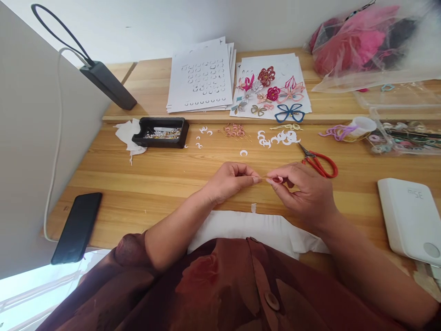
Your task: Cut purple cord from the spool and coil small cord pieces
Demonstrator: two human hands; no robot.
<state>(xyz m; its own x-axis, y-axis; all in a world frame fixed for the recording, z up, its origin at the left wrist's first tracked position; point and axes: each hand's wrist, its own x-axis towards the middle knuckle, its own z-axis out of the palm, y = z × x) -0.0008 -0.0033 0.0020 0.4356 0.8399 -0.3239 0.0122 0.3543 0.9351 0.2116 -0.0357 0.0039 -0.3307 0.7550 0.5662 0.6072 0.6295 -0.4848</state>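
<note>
Wood desk (131,174): 2 hands, L (229,184) + R (305,193), 1 wire (264,178).

We seem to be at a small craft workspace. On our wooden surface (138,170), handmade flower ornaments (272,93) lie top centre, with red-handled scissors (319,163) right of centre.

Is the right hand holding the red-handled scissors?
No, the scissors lie on the wooden table just beyond the right hand, which pinches a small pink piece.
</note>
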